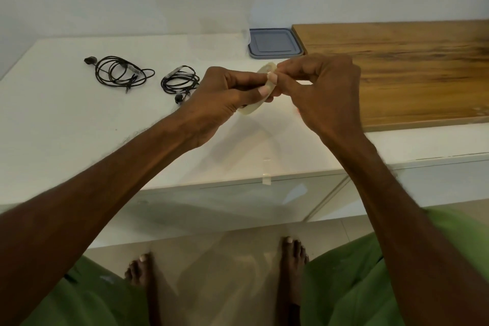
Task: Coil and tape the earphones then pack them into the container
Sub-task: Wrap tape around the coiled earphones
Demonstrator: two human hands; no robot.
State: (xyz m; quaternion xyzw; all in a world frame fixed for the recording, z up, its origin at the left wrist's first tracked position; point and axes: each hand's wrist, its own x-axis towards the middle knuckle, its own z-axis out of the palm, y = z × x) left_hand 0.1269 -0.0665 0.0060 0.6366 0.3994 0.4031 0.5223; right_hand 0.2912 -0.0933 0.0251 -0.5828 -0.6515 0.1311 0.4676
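Left hand (222,95) grips a clear tape roll (253,110); right hand (325,87) pinches its upper edge. A grey container lid (274,42) lies behind them on the white tabletop (66,119).

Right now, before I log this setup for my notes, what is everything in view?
earphones: two sets, black, on the counter, one far left, one nearer the hands
tape roll: one, clear, held above the counter
tape strips: two, clear, at the counter's front edge
lid: one, grey-blue, back of the counter, beside the board
board: one, brown wood, right side
counter: one, white, across the middle
floor: pale tiles, bottom
clothing: green, bottom corners
feet: two, bare, on the floor
left hand: grips the roll
right hand: pinches the roll's top
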